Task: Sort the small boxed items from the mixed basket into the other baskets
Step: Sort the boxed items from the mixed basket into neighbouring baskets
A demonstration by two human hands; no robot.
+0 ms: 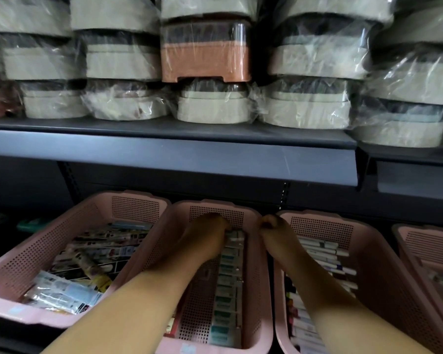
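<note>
- reaching into the middle basket (253, 290) in the head view, the left hand (210, 227) covers the far end of the row of teal-banded boxes (226, 290); whether it pinches one i cannot tell.
- the right hand (273, 227) is curled by the right basket (368, 251); any contents are hidden.
- seat each box upright, flush with the row; the mixed basket (92, 218) sits left.

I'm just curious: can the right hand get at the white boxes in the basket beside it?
Probably yes: the right hand hovers at the open top of that basket, and nothing covers the white boxes.
</note>
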